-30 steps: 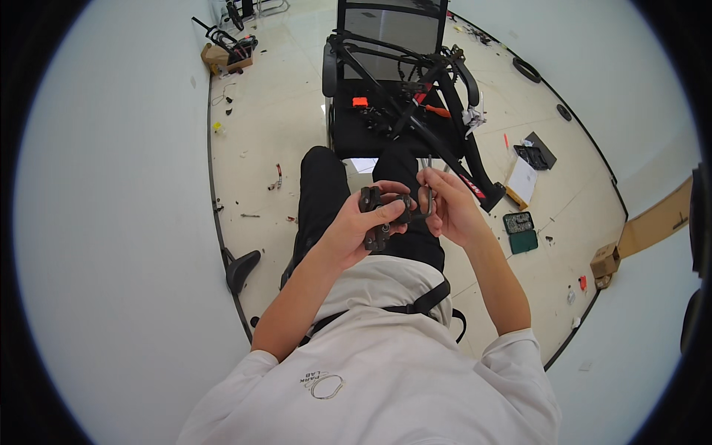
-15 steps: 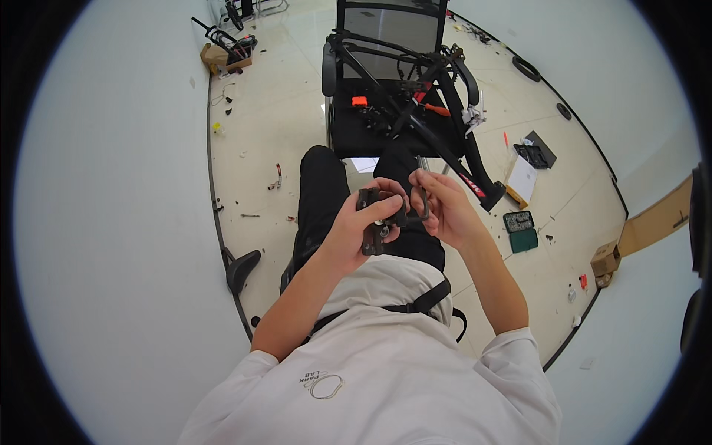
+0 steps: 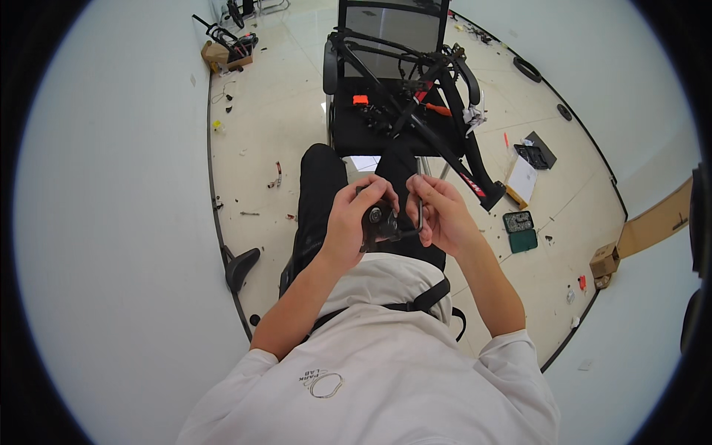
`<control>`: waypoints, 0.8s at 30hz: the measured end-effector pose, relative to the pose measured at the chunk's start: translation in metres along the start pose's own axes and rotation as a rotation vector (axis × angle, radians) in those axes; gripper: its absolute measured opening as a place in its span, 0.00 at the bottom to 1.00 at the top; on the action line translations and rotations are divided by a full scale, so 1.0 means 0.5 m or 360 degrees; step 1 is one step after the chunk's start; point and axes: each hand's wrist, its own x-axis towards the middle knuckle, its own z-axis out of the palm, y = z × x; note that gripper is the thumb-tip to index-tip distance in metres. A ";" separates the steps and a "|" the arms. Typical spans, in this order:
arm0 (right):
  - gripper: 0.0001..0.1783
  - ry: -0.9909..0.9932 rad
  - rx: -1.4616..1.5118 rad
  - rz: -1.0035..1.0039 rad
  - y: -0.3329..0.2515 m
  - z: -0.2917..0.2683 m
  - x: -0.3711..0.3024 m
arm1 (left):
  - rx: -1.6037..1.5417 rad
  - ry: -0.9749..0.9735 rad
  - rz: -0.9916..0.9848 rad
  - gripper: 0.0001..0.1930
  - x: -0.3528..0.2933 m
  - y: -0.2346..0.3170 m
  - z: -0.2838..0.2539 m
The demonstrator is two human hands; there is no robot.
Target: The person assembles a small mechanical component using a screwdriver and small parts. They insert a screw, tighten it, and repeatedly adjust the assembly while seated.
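Observation:
Above my lap, my left hand [image 3: 348, 220] is closed round a black blocky part [image 3: 380, 225] with a round bolt-like fitting on its face. Its exact kind I cannot make out. Between the thumb and fingers of my right hand [image 3: 443, 215] is a dark L-shaped hex key [image 3: 420, 216]. The long arm stands up along the fingers, and the short arm points left to the black part's lower right side. Whether the tip sits inside the part is hidden.
Ahead, a black bicycle frame [image 3: 426, 133] lies across an office chair [image 3: 348, 137] with an orange-handled tool [image 3: 437, 109]. On the floor are an open green case [image 3: 523, 239] at right, a bicycle saddle [image 3: 241, 268] at left, and a cardboard box [image 3: 606, 258] by the right wall.
My left hand has turned the black part, so its face with the round fitting now shows. The hex key has swung more upright, and my right hand has shifted slightly left.

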 end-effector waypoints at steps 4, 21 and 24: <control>0.14 0.0109 -0.0022 -0.0054 0.000 0.012 -0.001 | -0.0010 -0.0019 -0.0025 0.13 -0.001 0.003 0.002; 0.14 0.0070 0.0181 -0.0032 0.019 -0.013 0.005 | -0.0057 -0.0030 -0.0163 0.14 0.002 -0.017 -0.004; 0.14 0.0110 0.0219 -0.0053 0.023 -0.011 0.007 | -0.0062 -0.0003 -0.0191 0.14 0.001 -0.020 0.002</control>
